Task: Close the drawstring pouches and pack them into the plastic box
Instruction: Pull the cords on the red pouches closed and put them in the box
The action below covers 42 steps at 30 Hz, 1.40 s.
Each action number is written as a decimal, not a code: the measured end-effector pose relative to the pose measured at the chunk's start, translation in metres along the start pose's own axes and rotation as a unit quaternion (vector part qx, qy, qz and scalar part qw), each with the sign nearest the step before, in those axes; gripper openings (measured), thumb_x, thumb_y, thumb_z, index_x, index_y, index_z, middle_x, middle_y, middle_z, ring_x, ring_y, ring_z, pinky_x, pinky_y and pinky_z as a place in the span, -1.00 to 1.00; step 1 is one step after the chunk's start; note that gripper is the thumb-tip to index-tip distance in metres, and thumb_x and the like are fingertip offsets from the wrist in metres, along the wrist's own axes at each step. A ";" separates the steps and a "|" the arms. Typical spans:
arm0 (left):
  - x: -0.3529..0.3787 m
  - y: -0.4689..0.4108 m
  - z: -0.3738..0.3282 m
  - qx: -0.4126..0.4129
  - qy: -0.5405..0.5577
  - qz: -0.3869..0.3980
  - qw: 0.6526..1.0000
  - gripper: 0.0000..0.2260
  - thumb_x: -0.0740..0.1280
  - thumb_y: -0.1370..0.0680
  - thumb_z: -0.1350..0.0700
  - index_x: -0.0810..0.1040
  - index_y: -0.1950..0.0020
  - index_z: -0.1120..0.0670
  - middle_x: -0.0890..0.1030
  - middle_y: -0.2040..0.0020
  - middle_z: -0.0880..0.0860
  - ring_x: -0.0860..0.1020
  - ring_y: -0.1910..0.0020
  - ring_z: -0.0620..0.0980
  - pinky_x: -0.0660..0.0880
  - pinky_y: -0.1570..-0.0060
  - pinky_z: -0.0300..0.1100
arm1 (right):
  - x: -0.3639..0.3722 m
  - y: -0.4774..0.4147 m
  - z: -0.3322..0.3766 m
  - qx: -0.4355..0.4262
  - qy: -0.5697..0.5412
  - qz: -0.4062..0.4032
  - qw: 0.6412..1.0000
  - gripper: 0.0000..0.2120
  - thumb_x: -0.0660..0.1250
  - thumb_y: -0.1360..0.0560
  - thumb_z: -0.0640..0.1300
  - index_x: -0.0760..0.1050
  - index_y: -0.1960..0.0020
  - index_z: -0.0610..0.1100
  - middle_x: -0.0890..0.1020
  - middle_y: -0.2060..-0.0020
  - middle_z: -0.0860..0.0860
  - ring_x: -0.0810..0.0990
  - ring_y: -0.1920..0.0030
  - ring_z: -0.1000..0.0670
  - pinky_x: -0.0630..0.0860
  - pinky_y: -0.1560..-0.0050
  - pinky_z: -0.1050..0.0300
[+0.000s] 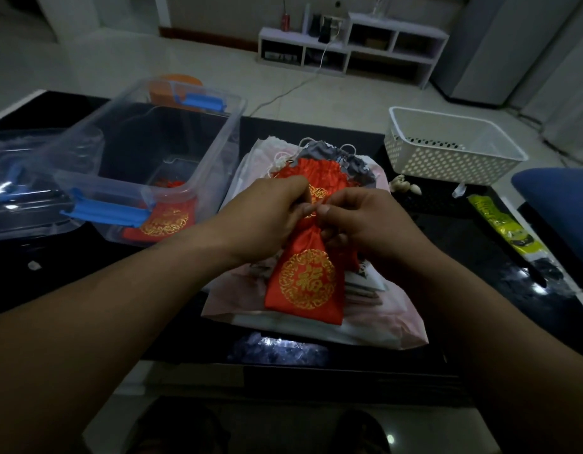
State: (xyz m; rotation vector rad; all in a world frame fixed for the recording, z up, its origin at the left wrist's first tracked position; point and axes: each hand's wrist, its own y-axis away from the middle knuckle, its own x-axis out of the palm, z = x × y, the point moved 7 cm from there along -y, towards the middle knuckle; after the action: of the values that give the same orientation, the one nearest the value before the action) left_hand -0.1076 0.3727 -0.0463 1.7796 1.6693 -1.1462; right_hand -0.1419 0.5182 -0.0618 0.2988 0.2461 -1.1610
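A red drawstring pouch (304,283) with a gold round emblem lies on a stack of pale pouches (316,329) at the table's middle. My left hand (267,217) and my right hand (355,217) both pinch it at its gathered neck, fingertips almost meeting. Past my hands its ruffled red top (308,173) fans out over a grey pouch (352,162) with white cords. The clear plastic box (146,165) with blue latches stands at the left, and another red pouch (165,217) lies inside it near the front corner.
The box's clear lid (18,191) lies at the far left. A white perforated basket (447,149) stands at the back right, with small shells (403,186) before it. A yellow-green packet (503,224) lies at the right. The black table's front edge (283,365) runs below the stack.
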 end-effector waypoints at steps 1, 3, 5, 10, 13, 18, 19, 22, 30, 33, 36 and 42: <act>0.000 0.000 -0.001 -0.008 -0.010 0.013 1.000 -0.87 0.27 -0.70 0.05 0.53 -0.01 0.07 0.55 0.15 -0.04 0.51 0.18 -0.13 0.47 0.21 -0.12 | -0.001 0.000 0.000 -0.003 0.003 -0.001 1.000 -0.86 0.40 -0.62 -0.20 0.63 0.12 -0.19 0.65 0.34 -0.14 0.63 0.32 -0.05 0.60 0.21 0.06; 0.001 -0.001 0.000 -0.043 -0.011 0.049 0.998 -0.83 0.25 -0.71 0.03 0.55 -0.01 0.07 0.56 0.13 -0.02 0.52 0.18 -0.12 0.45 0.23 -0.19 | 0.000 0.000 0.001 -0.008 0.012 -0.006 1.000 -0.86 0.39 -0.62 -0.22 0.62 0.12 -0.17 0.64 0.35 -0.14 0.62 0.33 -0.04 0.60 0.23 0.07; 0.007 0.000 0.005 -0.092 0.077 0.088 0.989 -0.79 0.25 -0.71 0.03 0.58 0.03 0.09 0.60 0.17 0.03 0.54 0.26 -0.04 0.48 0.25 -0.15 | 0.003 0.001 0.003 -0.016 0.025 -0.009 1.000 -0.86 0.38 -0.63 -0.24 0.61 0.12 -0.17 0.64 0.37 -0.12 0.62 0.37 -0.01 0.58 0.30 0.13; 0.008 0.003 0.015 -0.138 0.205 0.080 0.966 -0.77 0.31 -0.68 0.06 0.65 0.10 0.12 0.60 0.28 0.06 0.52 0.35 -0.11 0.49 0.30 -0.18 | 0.005 0.001 0.007 -0.034 0.037 -0.010 0.999 -0.90 0.38 -0.62 -0.27 0.61 0.08 -0.23 0.65 0.38 -0.11 0.61 0.42 0.05 0.54 0.38 0.24; 0.007 0.002 0.016 -0.123 0.208 0.069 0.968 -0.83 0.39 -0.63 0.06 0.69 0.08 0.10 0.68 0.20 0.09 0.58 0.30 -0.12 0.55 0.27 -0.24 | 0.003 0.001 0.006 -0.040 0.042 -0.007 0.998 -0.91 0.40 -0.61 -0.26 0.63 0.07 -0.21 0.68 0.36 -0.12 0.65 0.37 0.02 0.59 0.31 0.19; 0.010 0.001 0.015 -0.084 0.209 0.056 0.973 -0.90 0.43 -0.61 0.11 0.66 0.08 0.11 0.61 0.30 -0.01 0.52 0.35 -0.14 0.49 0.32 -0.19 | 0.001 0.001 0.003 -0.022 -0.001 0.002 1.000 -0.92 0.39 -0.61 -0.28 0.62 0.06 -0.24 0.66 0.34 -0.16 0.61 0.43 0.07 0.50 0.40 0.26; 0.009 0.001 0.015 -0.073 0.199 0.050 0.976 -0.91 0.44 -0.60 0.11 0.65 0.08 0.09 0.60 0.30 -0.03 0.52 0.35 -0.15 0.48 0.31 -0.17 | 0.001 0.001 0.003 -0.020 -0.015 0.007 1.000 -0.92 0.38 -0.61 -0.29 0.62 0.05 -0.25 0.65 0.34 -0.17 0.59 0.44 0.08 0.49 0.41 0.28; 0.008 0.001 0.012 -0.046 0.171 0.029 0.984 -0.90 0.45 -0.60 0.08 0.60 0.11 0.01 0.57 0.28 -0.06 0.51 0.32 -0.17 0.48 0.28 -0.18 | 0.001 0.001 0.002 -0.018 -0.030 0.018 0.999 -0.91 0.38 -0.61 -0.30 0.61 0.07 -0.23 0.64 0.33 -0.18 0.61 0.41 0.07 0.52 0.37 0.25; 0.011 0.003 0.012 -0.022 0.132 -0.029 0.991 -0.96 0.45 -0.60 0.06 0.67 -0.02 0.00 0.63 0.15 -0.13 0.56 0.24 -0.27 0.42 0.26 -0.42 | -0.006 -0.001 0.005 -0.069 0.025 -0.003 0.997 -0.94 0.42 -0.60 -0.25 0.61 0.05 -0.14 0.68 0.33 -0.12 0.64 0.36 0.04 0.52 0.30 0.17; 0.014 0.005 0.011 -0.016 0.113 -0.059 0.992 -0.94 0.46 -0.59 0.07 0.66 0.05 0.03 0.59 0.19 -0.13 0.53 0.24 -0.26 0.38 0.27 -0.42 | -0.007 0.001 0.005 -0.093 0.074 -0.032 0.992 -0.95 0.44 -0.59 -0.22 0.63 0.05 -0.11 0.70 0.31 -0.09 0.68 0.31 0.02 0.59 0.24 0.06; 0.017 0.006 0.012 -0.007 0.064 -0.076 0.995 -0.89 0.46 -0.57 0.06 0.59 0.11 0.03 0.54 0.19 -0.10 0.50 0.20 -0.19 0.39 0.23 -0.24 | -0.005 0.002 0.005 -0.108 0.115 -0.063 0.986 -0.94 0.45 -0.57 -0.21 0.64 0.06 -0.09 0.71 0.32 -0.03 0.69 0.32 0.06 0.65 0.24 0.03; 0.020 0.007 0.006 0.020 0.016 -0.115 0.993 -0.83 0.38 -0.56 0.09 0.42 0.17 -0.01 0.43 0.23 -0.11 0.41 0.24 -0.16 0.29 0.27 -0.18 | -0.001 0.005 0.008 -0.142 0.185 -0.099 0.967 -0.91 0.46 -0.55 -0.17 0.64 0.11 0.00 0.68 0.30 0.07 0.65 0.28 0.11 0.58 0.23 0.12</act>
State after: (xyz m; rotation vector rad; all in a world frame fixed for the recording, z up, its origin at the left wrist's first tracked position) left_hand -0.1037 0.3787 -0.0672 1.6683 1.9228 -1.2618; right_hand -0.1376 0.5178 -0.0533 0.2390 0.7785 -1.2420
